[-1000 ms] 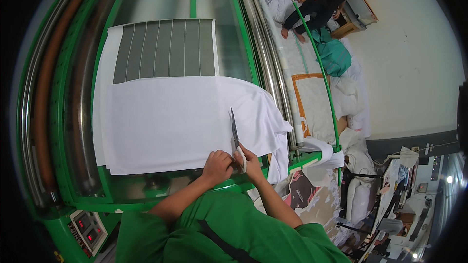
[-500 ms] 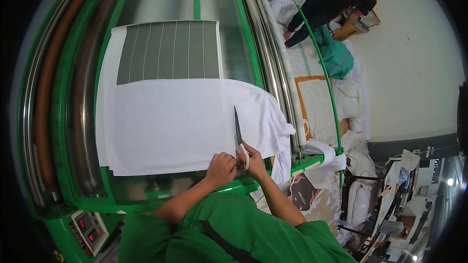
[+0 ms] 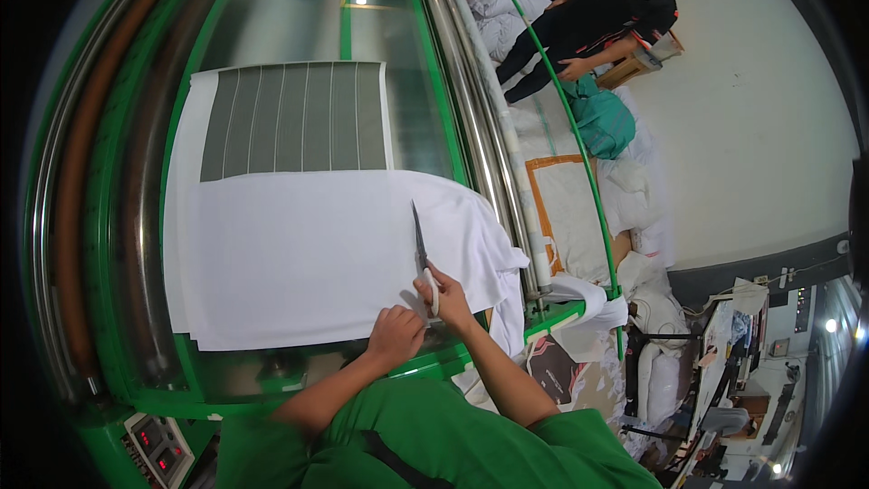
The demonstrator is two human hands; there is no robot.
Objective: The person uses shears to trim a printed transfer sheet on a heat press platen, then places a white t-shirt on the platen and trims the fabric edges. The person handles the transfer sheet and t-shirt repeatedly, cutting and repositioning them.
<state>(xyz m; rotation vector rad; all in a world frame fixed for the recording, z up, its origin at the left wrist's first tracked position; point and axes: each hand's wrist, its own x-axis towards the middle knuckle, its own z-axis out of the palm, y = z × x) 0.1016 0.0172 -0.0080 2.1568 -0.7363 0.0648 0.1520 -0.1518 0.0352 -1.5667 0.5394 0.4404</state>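
A large white fabric [image 3: 299,258] lies flat over the green machine's bed, its right part bunched in folds. Over its far part shows a grey sheet [image 3: 294,118] with thin white stripes and white margins. My right hand [image 3: 447,301] grips the white handles of scissors [image 3: 420,240], whose dark blades point away from me across the cloth. Their lower blade cannot be made out. Close to its left, my left hand [image 3: 396,335] is closed on the fabric's near edge, fingers curled under.
Metal rollers [image 3: 475,118] run along the bed's right side, a brown roller [image 3: 86,172] along its left. A control panel [image 3: 158,448] is at lower left. Beyond a green bar [image 3: 566,100], a person in black [image 3: 588,23] stands among white bundles and a green sack [image 3: 605,122].
The whole view has shifted. Against the cloth, my right hand and the scissors have advanced a little away from me; my left hand stays near the edge. The other person has straightened up somewhat.
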